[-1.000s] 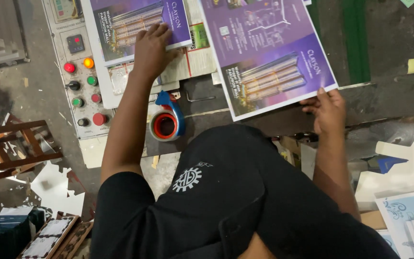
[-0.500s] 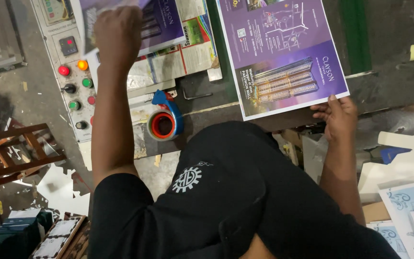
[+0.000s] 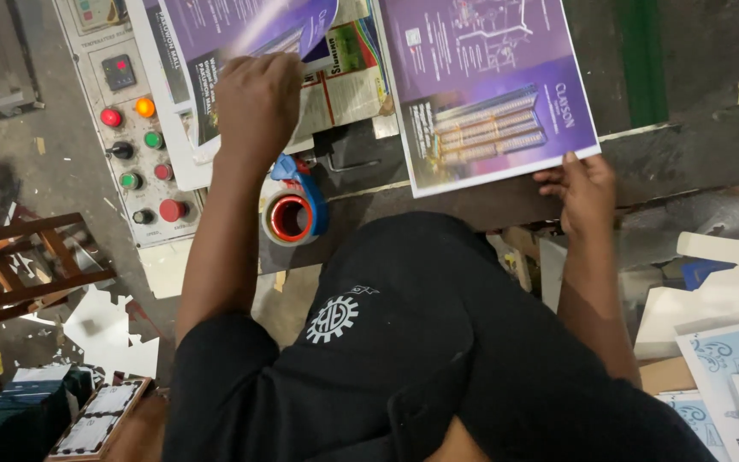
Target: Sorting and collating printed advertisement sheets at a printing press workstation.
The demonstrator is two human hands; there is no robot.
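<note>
Our left hand (image 3: 258,107) is up at the far side of the bench (image 3: 677,162), fingers closed on the curling edge of a glossy purple sheet (image 3: 241,26) that is lifting off the stack of prints (image 3: 344,81) beneath it. The raised corner blurs, so we cannot tell how much of the sheet is free.

Our right hand (image 3: 588,192) rests at the near corner of a second purple poster (image 3: 489,94), which lies flat on the bench with its near edge at the bench lip. Fingers spread narrow, tips on the paper's edge, pinning rather than gripping, as far as we can see.

Between the two sheets, near our body, a blue and red tape dispenser (image 3: 295,210) stands on the bench, just beside the left forearm. A control panel (image 3: 134,128) with coloured buttons sits to the left of the stack.

Handling notes, as we judge it:
- Glossy stock creases easily; lift by the edge with a loose curl, not a tight pinch.
- Peel only one sheet; a thumb slid along the edge should separate it.
- Keep the right hand's light pressure on so the flat poster does not slide off the lip.
- Mind the forearm near the dispenser and the buttons.
</note>
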